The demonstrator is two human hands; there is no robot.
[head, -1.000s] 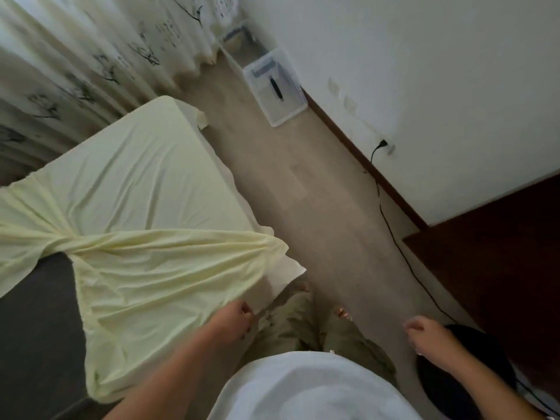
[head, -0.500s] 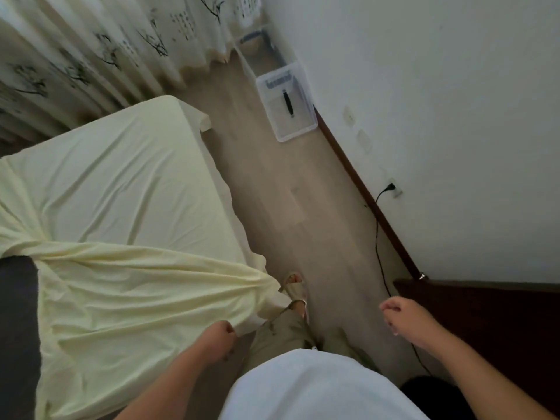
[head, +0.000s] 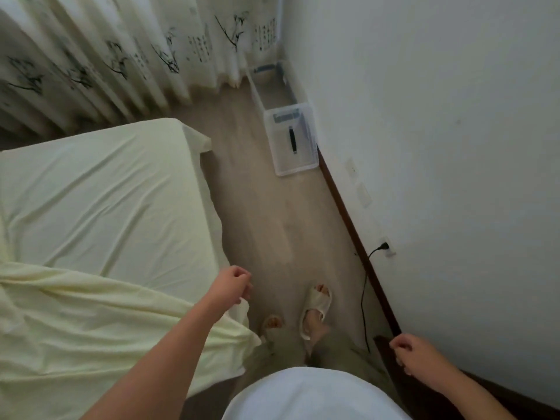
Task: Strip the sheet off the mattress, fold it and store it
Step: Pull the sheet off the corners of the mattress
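The pale yellow sheet still covers the far part of the bed. Its near part lies pulled back in a crumpled fold across the bed, with a corner hanging over the near edge. My left hand hovers over the bed's right edge, just past that fold, fingers loosely curled and holding nothing. My right hand hangs at the lower right beside the wall, also loosely curled and holding nothing.
A wood floor strip runs between bed and wall, where my feet in slippers stand. A clear plastic box sits against the wall ahead. A black cable drops from a wall socket. Patterned curtains hang behind the bed.
My left hand has let go of the sheet's corner and risen forward along the bed edge. The view has moved forward along the bed. My right hand has dropped lower right.
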